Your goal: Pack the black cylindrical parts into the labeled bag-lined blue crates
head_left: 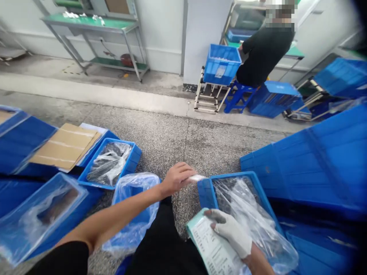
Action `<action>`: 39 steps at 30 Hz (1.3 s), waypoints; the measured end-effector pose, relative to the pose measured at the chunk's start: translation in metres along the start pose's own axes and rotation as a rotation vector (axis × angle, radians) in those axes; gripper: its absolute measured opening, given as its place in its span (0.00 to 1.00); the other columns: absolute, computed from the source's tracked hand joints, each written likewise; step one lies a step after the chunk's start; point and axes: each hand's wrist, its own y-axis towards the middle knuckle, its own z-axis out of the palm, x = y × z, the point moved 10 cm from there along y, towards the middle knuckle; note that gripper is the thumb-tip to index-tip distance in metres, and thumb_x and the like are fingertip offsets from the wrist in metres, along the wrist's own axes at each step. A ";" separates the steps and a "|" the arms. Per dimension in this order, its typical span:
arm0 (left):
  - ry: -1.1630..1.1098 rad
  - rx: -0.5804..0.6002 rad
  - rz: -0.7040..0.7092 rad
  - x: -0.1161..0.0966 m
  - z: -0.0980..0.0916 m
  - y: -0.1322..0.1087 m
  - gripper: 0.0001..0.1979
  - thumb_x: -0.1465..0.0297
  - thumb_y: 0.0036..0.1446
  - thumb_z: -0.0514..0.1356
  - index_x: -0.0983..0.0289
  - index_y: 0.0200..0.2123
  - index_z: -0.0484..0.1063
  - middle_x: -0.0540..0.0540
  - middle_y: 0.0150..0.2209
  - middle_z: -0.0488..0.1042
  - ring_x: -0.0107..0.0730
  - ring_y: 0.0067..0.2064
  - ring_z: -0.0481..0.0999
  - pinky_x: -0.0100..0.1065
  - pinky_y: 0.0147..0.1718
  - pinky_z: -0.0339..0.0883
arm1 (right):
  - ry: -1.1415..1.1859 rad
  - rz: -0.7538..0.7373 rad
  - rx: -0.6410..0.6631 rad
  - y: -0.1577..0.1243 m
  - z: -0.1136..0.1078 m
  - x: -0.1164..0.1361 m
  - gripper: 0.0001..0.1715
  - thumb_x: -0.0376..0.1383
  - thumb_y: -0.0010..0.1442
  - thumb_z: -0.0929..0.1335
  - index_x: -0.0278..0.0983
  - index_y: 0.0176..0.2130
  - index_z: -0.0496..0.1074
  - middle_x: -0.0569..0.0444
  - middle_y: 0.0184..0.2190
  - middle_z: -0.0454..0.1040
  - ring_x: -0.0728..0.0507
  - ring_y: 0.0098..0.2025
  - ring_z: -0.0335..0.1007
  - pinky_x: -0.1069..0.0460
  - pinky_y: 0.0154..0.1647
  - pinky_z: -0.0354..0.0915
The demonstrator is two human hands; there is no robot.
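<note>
My left hand (177,178) reaches forward, bare, and pinches a small white strip (197,178) just above the near rim of a blue plastic crate (207,193). The crate is lined with clear plastic film (246,217), and dark contents show faintly through it. My right hand (232,233) wears a white glove with dark fingertips. It grips a pale green-edged printed paper packet (213,244) over the crate's lower left corner, and the packet's lower end runs out of view.
A translucent blue bag (134,210) hangs by my black trousers (163,244). Film-lined blue crates (110,164) and a cardboard sheet (64,147) lie left, with large blue crates (315,168) right. Ahead are speckled floor, a seated co-worker (263,53) and a green-topped bench (88,23).
</note>
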 end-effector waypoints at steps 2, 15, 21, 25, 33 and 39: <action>0.004 0.256 0.132 -0.019 -0.011 0.015 0.17 0.56 0.58 0.62 0.60 0.45 0.79 0.61 0.47 0.77 0.46 0.52 0.72 0.46 0.57 0.58 | 0.008 -0.030 0.182 0.004 0.041 0.046 0.15 0.40 0.43 0.72 0.33 0.31 0.79 0.51 0.26 0.76 0.43 0.30 0.69 0.50 0.36 0.63; -0.204 0.602 0.516 -0.091 -0.069 0.079 0.13 0.65 0.53 0.67 0.53 0.43 0.78 0.55 0.43 0.80 0.40 0.45 0.78 0.41 0.51 0.71 | 0.237 -0.209 0.125 0.015 0.096 0.139 0.28 0.54 0.55 0.71 0.33 0.22 0.76 0.52 0.22 0.70 0.45 0.29 0.63 0.51 0.36 0.58; -0.065 0.298 0.071 -0.029 -0.098 0.139 0.14 0.59 0.58 0.63 0.58 0.45 0.77 0.56 0.49 0.77 0.42 0.51 0.73 0.47 0.52 0.68 | 0.159 -0.245 -0.085 0.018 0.042 0.154 0.30 0.56 0.53 0.72 0.31 0.24 0.74 0.51 0.24 0.70 0.46 0.29 0.62 0.52 0.33 0.57; -0.396 0.302 -0.187 -0.011 -0.044 0.119 0.17 0.59 0.65 0.55 0.63 0.42 0.78 0.58 0.44 0.78 0.40 0.46 0.75 0.44 0.49 0.68 | 0.062 -0.278 -0.141 0.030 0.005 0.167 0.33 0.60 0.51 0.71 0.32 0.25 0.73 0.52 0.24 0.68 0.47 0.28 0.60 0.52 0.32 0.56; -0.546 -0.060 -0.307 0.014 -0.002 0.136 0.10 0.64 0.59 0.63 0.65 0.36 0.78 0.57 0.44 0.78 0.39 0.45 0.75 0.35 0.46 0.67 | -0.082 -0.171 -0.017 0.110 -0.055 0.142 0.26 0.53 0.44 0.76 0.32 0.26 0.74 0.52 0.26 0.72 0.46 0.28 0.62 0.52 0.32 0.59; -0.602 0.086 -0.561 0.117 0.029 0.181 0.12 0.62 0.55 0.66 0.67 0.34 0.77 0.55 0.36 0.78 0.34 0.38 0.74 0.32 0.40 0.65 | -0.102 0.121 -0.165 0.137 -0.117 0.021 0.21 0.49 0.38 0.74 0.35 0.19 0.69 0.56 0.16 0.65 0.46 0.23 0.60 0.52 0.25 0.56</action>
